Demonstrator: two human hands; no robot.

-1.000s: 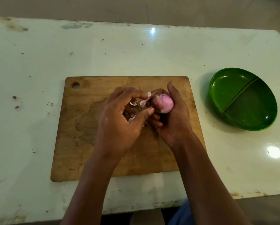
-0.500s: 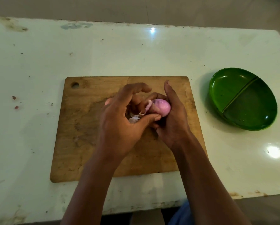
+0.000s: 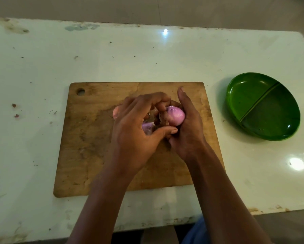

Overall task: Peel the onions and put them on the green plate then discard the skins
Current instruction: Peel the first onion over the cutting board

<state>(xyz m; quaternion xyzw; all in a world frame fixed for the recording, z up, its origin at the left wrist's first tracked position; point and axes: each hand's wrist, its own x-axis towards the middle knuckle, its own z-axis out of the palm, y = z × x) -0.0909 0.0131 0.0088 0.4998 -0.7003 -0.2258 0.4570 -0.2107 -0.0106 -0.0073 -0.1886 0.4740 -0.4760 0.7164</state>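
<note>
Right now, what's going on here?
A person is peeling an onion over the board. The right hand holds it, and the left hand pinches skin at its end. A second onion peeks out behind the left hand, and loose peel lies beneath. The plate holds no onion yet.

Two hands are being shown, a left hand (image 3: 133, 138) and a right hand (image 3: 188, 131), with one cutting board (image 3: 87, 147), one green plate (image 3: 244, 95) and one table (image 3: 42, 67). One onion (image 3: 176, 116) is being held, a second onion (image 3: 115, 111) is being half hidden, and skin scraps (image 3: 147, 127) are being covered beyond counting.
</note>
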